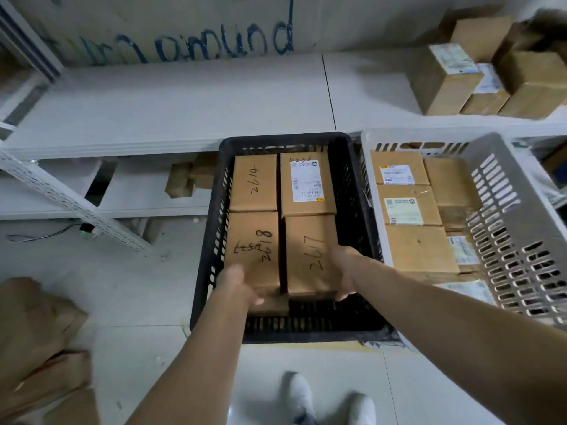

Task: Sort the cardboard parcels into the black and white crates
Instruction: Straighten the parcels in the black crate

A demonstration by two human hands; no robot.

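Left hand [237, 283] grips near end of brown cardboard parcel marked 2618 [254, 240]; right hand [345, 271] curls round near-right corner of brown cardboard parcel marked 2617 [310, 250]. Both parcels lie in black slotted plastic crate [208, 240], white slotted plastic crate [506, 210] just right of it

black crate [208, 240] near end open, parcels [254, 182] behind

Four brown cardboard parcels [254, 182] flat in the black crate [285, 138], more in the white crate [506, 210] alongside.
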